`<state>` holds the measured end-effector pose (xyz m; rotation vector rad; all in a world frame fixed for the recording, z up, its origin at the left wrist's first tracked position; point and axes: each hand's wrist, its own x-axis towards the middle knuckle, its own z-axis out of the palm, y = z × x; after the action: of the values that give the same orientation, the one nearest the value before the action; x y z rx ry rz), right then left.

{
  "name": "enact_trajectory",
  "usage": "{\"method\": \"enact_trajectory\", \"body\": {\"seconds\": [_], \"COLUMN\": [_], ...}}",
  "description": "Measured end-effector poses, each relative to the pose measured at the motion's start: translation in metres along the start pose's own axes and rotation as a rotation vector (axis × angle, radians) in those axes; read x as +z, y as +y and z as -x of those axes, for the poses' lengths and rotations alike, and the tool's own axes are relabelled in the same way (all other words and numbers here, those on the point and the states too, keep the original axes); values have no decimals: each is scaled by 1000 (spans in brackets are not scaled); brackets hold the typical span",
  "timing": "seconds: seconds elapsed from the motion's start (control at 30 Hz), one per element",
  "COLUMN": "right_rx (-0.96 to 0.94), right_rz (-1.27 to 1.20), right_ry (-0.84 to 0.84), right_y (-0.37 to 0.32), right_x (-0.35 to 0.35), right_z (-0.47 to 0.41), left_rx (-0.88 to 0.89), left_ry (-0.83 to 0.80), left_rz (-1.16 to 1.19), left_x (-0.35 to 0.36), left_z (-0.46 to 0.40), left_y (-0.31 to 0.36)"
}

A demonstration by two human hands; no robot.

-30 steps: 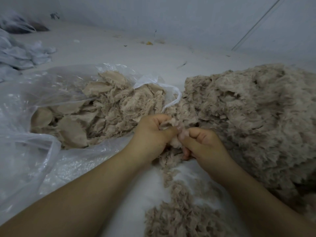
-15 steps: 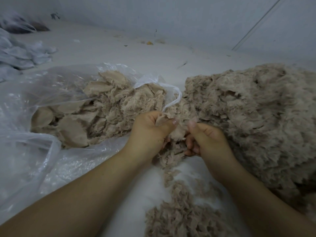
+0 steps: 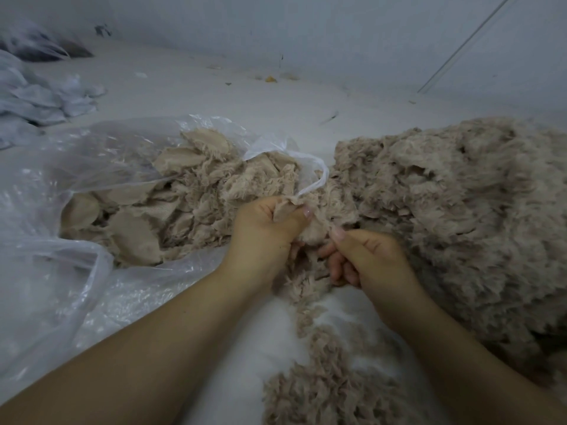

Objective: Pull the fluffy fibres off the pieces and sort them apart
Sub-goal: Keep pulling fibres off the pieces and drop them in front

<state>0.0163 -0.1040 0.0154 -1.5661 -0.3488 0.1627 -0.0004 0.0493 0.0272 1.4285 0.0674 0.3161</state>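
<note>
**A:** What are my hands on right now?

**B:** On 1 fluffy piece (image 3: 310, 223), held between them just above the surface. My left hand (image 3: 264, 231) is curled round its backing edge, thumb pressed on top. My right hand (image 3: 368, 256) is close beside it, thumb and forefinger pinching a tuft at the piece's right side, the other fingers curled underneath. The 2 hands are nearly touching, with the piece bridging them.

**A:** Where is everything else?

**B:** To the left lies an open clear plastic bag (image 3: 76, 185) holding a heap of beige pieces (image 3: 184, 204), many with the flat woven backing facing up. To the right sits a big fluffy mound (image 3: 460, 210), well bigger than the bag's contents. A trail of loose tufts (image 3: 325, 363) runs toward me between my forearms, on the pale floor (image 3: 245, 99).

**A:** How far along am I?

**B:** I judge it partway. 2 separate heaps already exist, so sorting is well under way, but I cannot tell which heap is finished stock and which is waiting. The piece in my hands still carries fluff, so this 1 is not done, and the loose trail has yet to be gathered.
</note>
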Motion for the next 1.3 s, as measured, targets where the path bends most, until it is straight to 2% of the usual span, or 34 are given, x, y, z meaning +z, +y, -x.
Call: {"method": "enact_trajectory", "body": {"seconds": [0.1, 0.23, 0.53, 0.77, 0.93, 1.03, 1.17, 1.3], "right_rx": [-22, 74, 114, 74, 110, 104, 61, -4], "right_rz": [33, -7, -50, -23, -52, -100, -141, -72], "right_ry": [-55, -22, -99, -152, -182, -114, -44, -44], "right_y": [-5, -3, -4, -2, 1, 0, -2, -1], "right_x": [2, 1, -4, -3, -7, -6, -7, -3], "right_z": [2, -2, 0, 1, 1, 0, -1, 0], "left_rx": [-25, -37, -135, -26, -76, -144, -263, -245], "left_ry": [-91, -150, -50, -43, 9, 28, -81, -220], "left_rz": [-40, -7, 45, -106, -19, 38, -58, -210], "left_x": [2, 2, 0, 7, 7, 6, 0, 2], "left_z": [3, 6, 1, 4, 4, 2, -1, 5], "left_y": [-1, -1, -2, -2, 0, 1, 6, 8]}}
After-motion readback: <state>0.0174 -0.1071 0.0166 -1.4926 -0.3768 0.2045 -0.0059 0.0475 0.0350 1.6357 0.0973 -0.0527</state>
